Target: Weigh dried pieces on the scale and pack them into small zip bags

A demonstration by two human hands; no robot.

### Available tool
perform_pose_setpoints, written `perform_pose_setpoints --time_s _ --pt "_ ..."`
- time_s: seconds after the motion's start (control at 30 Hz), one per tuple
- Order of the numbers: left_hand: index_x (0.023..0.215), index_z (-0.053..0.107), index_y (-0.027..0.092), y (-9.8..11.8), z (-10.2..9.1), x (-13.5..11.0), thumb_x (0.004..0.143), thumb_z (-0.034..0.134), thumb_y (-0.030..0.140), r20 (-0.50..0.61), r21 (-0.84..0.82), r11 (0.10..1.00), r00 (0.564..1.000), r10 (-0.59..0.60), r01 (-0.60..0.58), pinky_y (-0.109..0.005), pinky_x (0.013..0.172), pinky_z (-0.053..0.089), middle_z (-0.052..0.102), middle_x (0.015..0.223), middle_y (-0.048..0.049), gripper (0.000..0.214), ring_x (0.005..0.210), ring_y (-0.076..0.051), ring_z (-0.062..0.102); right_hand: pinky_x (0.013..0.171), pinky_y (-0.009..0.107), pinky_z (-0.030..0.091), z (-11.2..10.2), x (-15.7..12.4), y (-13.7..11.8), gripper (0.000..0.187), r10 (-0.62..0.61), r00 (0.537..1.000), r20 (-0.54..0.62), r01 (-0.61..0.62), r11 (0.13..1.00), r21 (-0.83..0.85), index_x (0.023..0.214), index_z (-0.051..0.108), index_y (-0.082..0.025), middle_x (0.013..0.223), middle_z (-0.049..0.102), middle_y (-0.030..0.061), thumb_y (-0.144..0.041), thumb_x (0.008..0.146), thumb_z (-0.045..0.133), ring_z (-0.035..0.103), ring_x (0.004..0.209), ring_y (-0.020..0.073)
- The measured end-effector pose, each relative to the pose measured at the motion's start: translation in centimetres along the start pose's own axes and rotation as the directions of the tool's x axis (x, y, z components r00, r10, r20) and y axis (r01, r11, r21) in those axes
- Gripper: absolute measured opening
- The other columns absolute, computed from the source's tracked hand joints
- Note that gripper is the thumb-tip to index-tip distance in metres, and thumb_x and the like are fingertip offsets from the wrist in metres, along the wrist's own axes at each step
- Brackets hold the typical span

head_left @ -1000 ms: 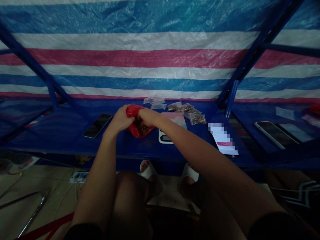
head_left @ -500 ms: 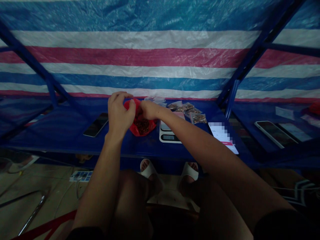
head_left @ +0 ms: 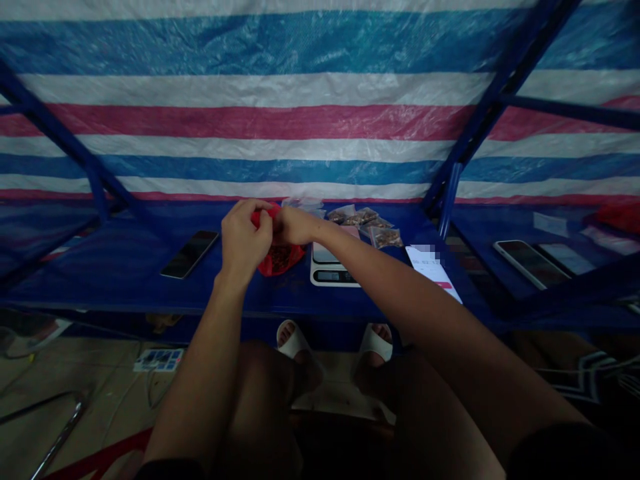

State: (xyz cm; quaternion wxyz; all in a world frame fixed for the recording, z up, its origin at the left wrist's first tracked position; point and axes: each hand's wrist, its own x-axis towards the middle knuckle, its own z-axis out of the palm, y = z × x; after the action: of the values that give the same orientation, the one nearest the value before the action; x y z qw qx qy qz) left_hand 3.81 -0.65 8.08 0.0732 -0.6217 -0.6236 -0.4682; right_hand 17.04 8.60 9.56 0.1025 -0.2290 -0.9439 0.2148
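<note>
Both my hands meet over a red plastic bag holding brown granular pieces, on a blue shelf top. My left hand pinches the bag's gathered top, and my right hand grips the same top from the other side. Part of the bag's neck is hidden by my fingers. To the right of the bag lies a digital kitchen scale, partly under my right forearm. Behind it are several small clear bags of brown pieces and some flat clear bags with no visible contents.
A black smartphone lies left of my hands, and a white printed sheet or screen lies right of the scale. Another phone rests on the right-hand shelf. A striped tarp and blue metal frame stand behind.
My left hand has dropped from above the bag and closed on its top. The bag's mouth is now gathered tighter, and less of the brown contents shows.
</note>
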Motion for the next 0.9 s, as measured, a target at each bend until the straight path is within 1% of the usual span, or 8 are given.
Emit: perform_pose_setpoints --time_s 0.13,0.23,0.3,0.5,0.6,0.73,0.8,0.9 --pt "0.102 0.077 0.020 -0.5 0.2 -0.3 0.097 0.054 0.015 0.029 0.019 1.000 1.000 -0.006 0.005 -0.042 0.108 0.059 0.083 0.114 -0.0097 0.024 0.112 -0.026 0.076 0.074 0.028 0.048 0.9 0.4 -0.5 0.027 0.091 0.996 0.021 -0.089 0.992 -0.090 0.108 0.082 -0.006 0.104 0.084 0.0122 0.001 0.088 0.066 0.066 0.087 0.0191" --pt "0.104 0.078 0.021 -0.6 0.1 -0.5 0.098 0.053 0.017 0.054 0.040 0.999 0.999 0.005 -0.007 -0.043 0.107 0.060 0.083 0.115 -0.0090 0.026 0.111 -0.027 0.077 0.078 0.030 0.050 0.6 0.5 -0.5 0.029 0.112 0.992 0.059 -0.102 0.982 -0.157 0.110 0.084 -0.005 0.111 0.084 0.0166 0.000 0.089 0.064 0.069 0.091 0.0221" --pt "0.104 0.079 0.021 -0.3 -0.1 -0.7 0.097 0.054 0.017 0.095 0.048 0.999 0.995 0.022 -0.026 -0.042 0.104 0.061 0.084 0.112 -0.0079 0.027 0.107 -0.026 0.077 0.080 0.031 0.051 0.1 0.5 -0.3 0.029 0.107 0.994 0.034 -0.099 0.980 -0.175 0.111 0.084 -0.005 0.114 0.085 0.0177 -0.001 0.090 0.065 0.070 0.091 0.0227" --pt "0.095 0.081 0.021 2.6 -0.9 -1.1 0.091 0.056 0.015 0.231 0.098 0.989 0.969 0.086 -0.111 -0.043 0.100 0.062 0.084 0.101 -0.0081 0.026 0.099 -0.028 0.078 0.076 0.029 0.048 -2.5 -0.5 1.2 0.025 0.081 0.996 -0.020 -0.083 0.986 -0.142 0.103 0.088 -0.006 0.098 0.086 0.0118 -0.008 0.088 0.067 0.069 0.084 0.0196" --pt "0.097 0.084 0.021 3.9 -0.3 -1.6 0.091 0.056 0.015 0.400 0.112 0.985 0.914 0.072 -0.127 -0.044 0.098 0.063 0.085 0.103 -0.0075 0.030 0.098 -0.029 0.079 0.079 0.028 0.049 -4.1 -1.9 1.6 0.026 0.069 0.998 -0.016 -0.070 0.995 -0.073 0.106 0.088 -0.008 0.099 0.087 0.0090 -0.008 0.087 0.070 0.071 0.088 0.0186" --pt "0.109 0.086 0.020 3.5 1.9 -2.4 0.095 0.061 0.020 0.639 0.202 0.955 0.768 0.038 -0.215 -0.046 0.095 0.065 0.083 0.122 -0.0126 0.029 0.114 -0.035 0.078 0.086 0.030 0.053 -6.3 -4.4 1.9 0.030 0.133 0.991 -0.012 -0.134 0.991 -0.031 0.115 0.089 -0.012 0.111 0.087 0.0110 -0.012 0.087 0.080 0.076 0.095 0.0205" --pt "0.119 0.085 0.020 2.6 2.7 -2.6 0.096 0.065 0.025 0.671 0.257 0.932 0.742 0.018 -0.255 -0.049 0.096 0.065 0.080 0.133 -0.0153 0.031 0.124 -0.039 0.075 0.089 0.031 0.055 -7.5 -5.8 2.2 0.031 0.182 0.983 -0.016 -0.182 0.982 -0.043 0.118 0.089 -0.014 0.116 0.087 0.0113 -0.014 0.087 0.083 0.077 0.101 0.0228" --pt "0.124 0.084 0.022 1.3 3.3 -2.5 0.096 0.068 0.025 0.675 0.298 0.918 0.738 -0.008 -0.262 -0.051 0.100 0.064 0.079 0.136 -0.0153 0.032 0.131 -0.041 0.072 0.090 0.033 0.057 -9.5 -7.8 2.8 0.028 0.244 0.969 0.035 -0.240 0.967 -0.085 0.115 0.090 -0.018 0.115 0.088 0.0087 -0.015 0.088 0.086 0.079 0.104 0.0250"
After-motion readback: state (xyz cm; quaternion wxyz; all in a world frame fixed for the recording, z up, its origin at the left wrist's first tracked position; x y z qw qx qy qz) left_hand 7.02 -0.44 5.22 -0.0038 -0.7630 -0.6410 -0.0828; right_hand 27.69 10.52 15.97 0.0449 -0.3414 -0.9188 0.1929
